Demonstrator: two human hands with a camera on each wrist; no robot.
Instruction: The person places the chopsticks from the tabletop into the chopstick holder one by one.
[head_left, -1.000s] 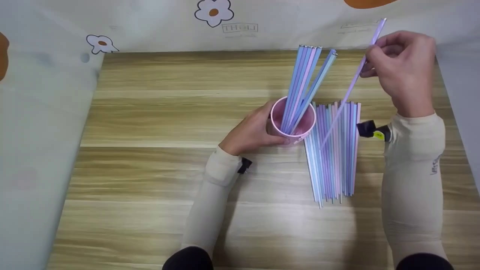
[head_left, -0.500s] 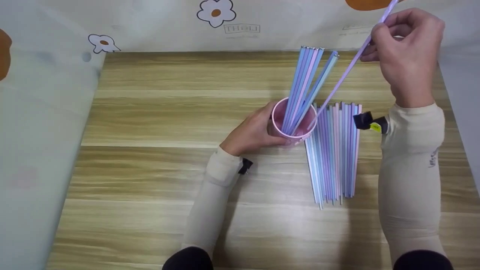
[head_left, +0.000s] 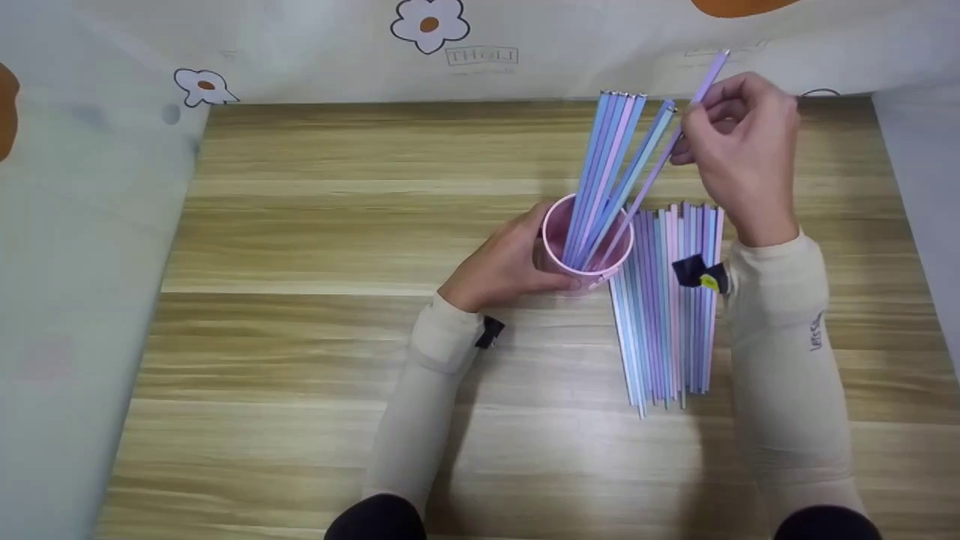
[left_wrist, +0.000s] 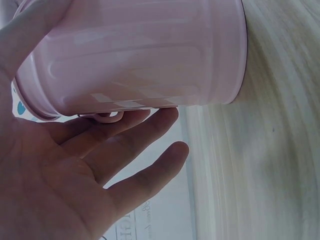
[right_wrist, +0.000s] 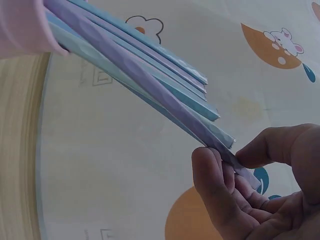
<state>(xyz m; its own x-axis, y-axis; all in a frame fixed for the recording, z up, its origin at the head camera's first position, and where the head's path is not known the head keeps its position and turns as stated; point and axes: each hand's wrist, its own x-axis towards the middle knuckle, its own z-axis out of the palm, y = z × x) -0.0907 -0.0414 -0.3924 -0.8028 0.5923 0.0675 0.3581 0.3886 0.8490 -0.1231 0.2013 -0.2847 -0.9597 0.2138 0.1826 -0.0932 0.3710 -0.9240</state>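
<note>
My left hand (head_left: 502, 262) grips a pink cup (head_left: 556, 225) from its left side, thumb in front. In the left wrist view the cup's ribbed wall (left_wrist: 140, 55) fills the top, with a small ring-like part beside the fingers. Between thumb and fingertips, my right hand (head_left: 750, 154) pinches a thin purple faceted stick (head_left: 654, 172) near its upper end. Its lower end is inside the cup's right side. Several blue, purple, pink and mint sticks (head_left: 611, 150) lean in the cup, their silvery ends up. The right wrist view shows the held purple stick (right_wrist: 135, 70) crossing in front of others.
A row of several pastel sticks (head_left: 667, 322) lies on the wooden table (head_left: 315, 360), right of the cup and below my right forearm. A pale sheet with flower prints (head_left: 429, 24) borders the table at the back and left.
My right hand rose and moved right, then came down and left with the purple stick; its lower end went from above the row into the cup. The left hand and cup stay put.
</note>
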